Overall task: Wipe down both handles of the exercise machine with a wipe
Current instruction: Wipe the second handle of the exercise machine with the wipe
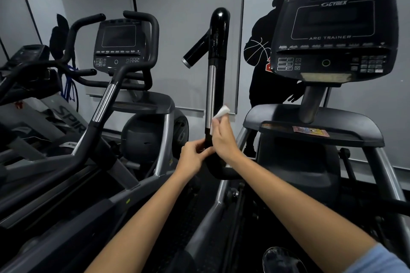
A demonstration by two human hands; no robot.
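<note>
The machine's left handle [216, 55] rises in the middle of the view, black and glossy at the top with a chrome strip lower down. My right hand [224, 139] holds a white wipe [220, 112] against the handle's right side near the bottom of the chrome strip. My left hand [193, 155] grips the black lower part of the same handle, just below and left of the right hand. The machine's console [332, 35], marked Arc Trainer, stands at the upper right. The other handle is out of view.
A second trainer [124, 51] with its own handles and console stands close on the left. More equipment [33, 86] sits at the far left. A grey wall with a dark figure graphic [264, 55] is behind. A small packet [310, 132] lies on the console shelf.
</note>
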